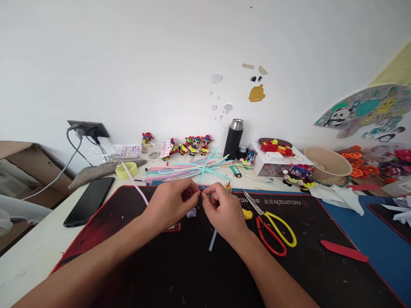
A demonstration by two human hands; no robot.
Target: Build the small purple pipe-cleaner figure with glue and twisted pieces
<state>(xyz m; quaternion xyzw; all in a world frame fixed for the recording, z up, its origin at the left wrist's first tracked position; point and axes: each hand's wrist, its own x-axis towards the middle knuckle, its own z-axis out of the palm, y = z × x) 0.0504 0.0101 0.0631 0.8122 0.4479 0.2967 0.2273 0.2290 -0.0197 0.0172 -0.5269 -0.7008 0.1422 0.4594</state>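
Above the black desk mat (pixel 199 273), my left hand (pixel 173 201) and my right hand (pixel 223 209) meet fingertip to fingertip. Both are closed in a pinch. Whatever they hold is too small to name; a tiny green spot shows at the right fingers. A small purple piece (pixel 192 212) lies just beyond, between the hands. Out from under my right hand comes a pale blue strip (pixel 212 240). Scissors (pixel 263 214) with one red and one yellow handle lie right of it, near a yellow object (pixel 247 214). A pale pink fuzzy stem (pixel 136 185) runs behind my left hand.
Several colored fuzzy stems (pixel 189 169) lie behind the mat. Small figures (pixel 194 146) and a black thermos (pixel 233 141) stand by the wall. A phone (pixel 90 201) and yellow tape roll (pixel 126 171) sit left; a beige bowl (pixel 327 161) and red strip (pixel 344 251) are right.
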